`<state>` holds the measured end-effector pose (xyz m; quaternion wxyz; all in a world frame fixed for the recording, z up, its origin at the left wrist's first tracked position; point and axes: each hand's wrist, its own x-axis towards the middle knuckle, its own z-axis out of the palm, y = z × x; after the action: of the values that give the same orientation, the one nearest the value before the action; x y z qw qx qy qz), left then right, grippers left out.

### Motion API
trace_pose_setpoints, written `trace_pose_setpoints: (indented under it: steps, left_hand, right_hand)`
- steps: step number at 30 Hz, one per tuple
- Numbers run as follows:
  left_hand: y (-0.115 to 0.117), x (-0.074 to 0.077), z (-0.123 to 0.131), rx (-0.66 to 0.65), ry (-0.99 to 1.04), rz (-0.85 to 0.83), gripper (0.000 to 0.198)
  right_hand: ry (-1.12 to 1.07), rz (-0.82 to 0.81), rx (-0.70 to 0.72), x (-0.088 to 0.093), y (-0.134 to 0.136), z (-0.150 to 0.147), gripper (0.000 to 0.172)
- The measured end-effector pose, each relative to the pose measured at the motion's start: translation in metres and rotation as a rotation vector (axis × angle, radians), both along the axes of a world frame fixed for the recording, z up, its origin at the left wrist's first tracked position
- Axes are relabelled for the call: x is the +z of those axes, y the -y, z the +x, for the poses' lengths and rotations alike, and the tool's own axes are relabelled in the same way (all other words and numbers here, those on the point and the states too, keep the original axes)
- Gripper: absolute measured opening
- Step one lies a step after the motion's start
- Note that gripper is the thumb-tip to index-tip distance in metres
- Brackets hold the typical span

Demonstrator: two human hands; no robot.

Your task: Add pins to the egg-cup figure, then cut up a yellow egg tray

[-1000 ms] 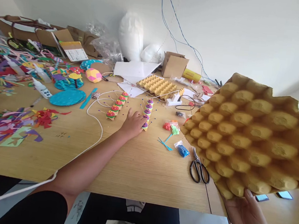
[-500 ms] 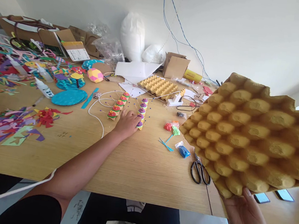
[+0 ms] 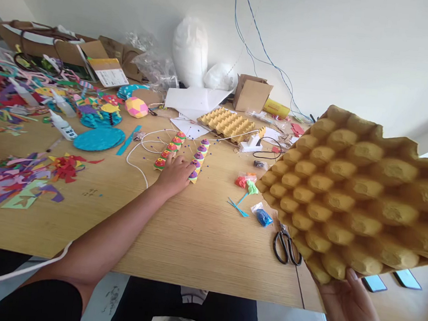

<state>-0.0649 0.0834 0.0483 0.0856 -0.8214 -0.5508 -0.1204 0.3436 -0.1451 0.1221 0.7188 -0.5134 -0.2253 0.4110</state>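
My right hand (image 3: pixel 354 308) grips a large yellow-brown egg tray (image 3: pixel 341 200) by its lower edge, thumb on the near face, holding it raised and tilted over the table's right side. On the tabletop, my left hand (image 3: pixel 174 176) lies palm down with its fingers apart, spanning two strips of egg-carton cups. At its right, a finger rests on the near end of the strip with purple tops (image 3: pixel 201 155). Its other fingers reach the strip with red tops (image 3: pixel 171 151). Blue-tipped pins stick out of both strips; the fingertips are partly hidden.
Black-handled scissors (image 3: pixel 287 246) and a blue packet (image 3: pixel 262 215) lie below the raised tray. Another egg tray (image 3: pixel 227 124) is at the back, near a white power strip (image 3: pixel 251 143). Paper scraps (image 3: pixel 26 178), glue bottles (image 3: pixel 62 125) and blue discs (image 3: pixel 98 139) cover the left.
My left hand has moved slightly left, and the near end of the purple-topped strip has shifted left with it. The red-topped strip and the raised tray have barely moved.
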Motion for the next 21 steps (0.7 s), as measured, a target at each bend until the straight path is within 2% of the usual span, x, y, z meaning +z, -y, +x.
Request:
trace_pose_setpoints:
  steps: [15,18,21]
  left_hand:
    - [-0.014,-0.002,-0.005,0.033,0.002,0.039,0.028]
    - [-0.010,0.001,-0.004,0.047,0.010,0.049,0.037]
    - [0.007,0.004,0.003,0.064,0.026,0.087,0.054]
  right_hand:
    - [0.011,-0.014,0.024,-0.010,0.004,0.012,0.043]
    - [0.007,-0.014,0.013,-0.010,0.005,0.013,0.045]
    - [-0.003,-0.023,0.033,-0.007,0.006,0.009,0.045]
